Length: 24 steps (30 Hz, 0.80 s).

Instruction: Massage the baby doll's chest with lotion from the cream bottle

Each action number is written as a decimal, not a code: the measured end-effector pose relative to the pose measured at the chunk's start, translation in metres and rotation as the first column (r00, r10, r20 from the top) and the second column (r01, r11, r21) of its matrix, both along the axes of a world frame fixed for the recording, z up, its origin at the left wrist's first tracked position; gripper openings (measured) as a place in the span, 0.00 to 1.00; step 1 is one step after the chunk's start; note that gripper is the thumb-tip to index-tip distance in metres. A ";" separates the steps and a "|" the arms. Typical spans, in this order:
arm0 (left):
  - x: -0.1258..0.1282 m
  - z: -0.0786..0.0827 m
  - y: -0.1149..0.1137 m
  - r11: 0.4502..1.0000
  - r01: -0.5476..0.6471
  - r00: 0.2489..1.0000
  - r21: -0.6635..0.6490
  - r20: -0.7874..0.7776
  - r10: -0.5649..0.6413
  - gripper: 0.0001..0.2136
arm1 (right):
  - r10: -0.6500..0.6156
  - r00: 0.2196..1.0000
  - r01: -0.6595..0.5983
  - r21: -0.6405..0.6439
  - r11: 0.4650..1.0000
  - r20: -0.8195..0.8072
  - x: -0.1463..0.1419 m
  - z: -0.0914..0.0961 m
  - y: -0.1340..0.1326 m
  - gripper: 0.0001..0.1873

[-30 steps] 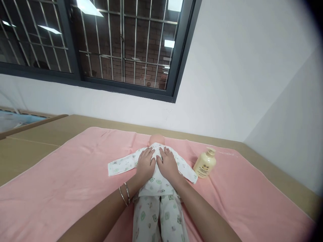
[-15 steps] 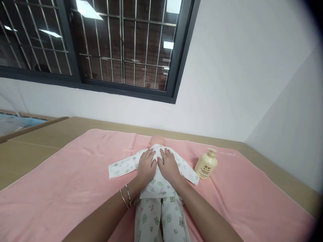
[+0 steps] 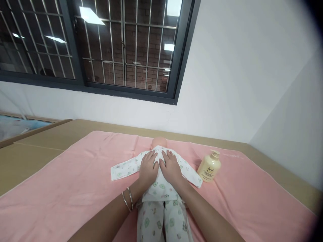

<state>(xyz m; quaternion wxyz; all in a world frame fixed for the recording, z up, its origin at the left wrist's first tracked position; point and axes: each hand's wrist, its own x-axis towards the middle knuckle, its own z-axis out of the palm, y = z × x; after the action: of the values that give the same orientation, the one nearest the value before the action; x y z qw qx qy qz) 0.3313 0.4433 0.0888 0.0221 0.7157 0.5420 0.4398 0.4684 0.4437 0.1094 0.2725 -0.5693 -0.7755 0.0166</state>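
A baby doll (image 3: pixel 159 142) in white printed pajamas lies on a pink blanket (image 3: pixel 83 174), its head toward the wall and its sleeves spread out to both sides. My left hand (image 3: pixel 148 169) rests flat on the left side of the pajama top (image 3: pixel 161 188), fingers stretched out. On the right side of the same top lies my right hand (image 3: pixel 171 168), also flat, the two thumbs close together. The printed pants (image 3: pixel 151 220) extend toward me between my forearms. Beside the doll's right-hand sleeve stands a pale yellow pump bottle (image 3: pixel 209 168).
The blanket covers a wooden surface (image 3: pixel 42 144) set against a white wall (image 3: pixel 217 77). Above it is a dark-framed window (image 3: pixel 126 90) with metal bars. A wooden-edged bed or box with blue and clear material (image 3: pixel 22 126) is at the far left.
The whole view has shifted slightly, so things sit a little lower and to the right. Both hands stay flat on the doll's top, with no clear movement against it.
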 end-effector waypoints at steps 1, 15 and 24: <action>0.000 0.000 0.000 1.000 0.002 1.000 -0.001 0.000 -0.002 0.20 | -0.001 1.000 0.001 0.000 1.000 0.000 0.000 0.000 0.000 0.26; 0.000 -0.002 0.001 0.999 0.001 1.000 0.036 0.031 -0.002 0.20 | -0.007 1.000 0.007 -0.033 0.999 0.003 0.001 0.002 -0.001 0.26; 0.001 0.002 -0.001 1.000 -0.001 1.000 0.012 0.016 0.001 0.20 | 0.000 1.000 0.000 -0.003 1.000 0.016 0.000 0.002 -0.001 0.26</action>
<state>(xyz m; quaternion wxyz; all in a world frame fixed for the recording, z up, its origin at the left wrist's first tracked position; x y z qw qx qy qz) 0.3322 0.4420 0.0904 0.0220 0.7119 0.5395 0.4490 0.4689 0.4429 0.1110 0.2656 -0.5699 -0.7775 0.0130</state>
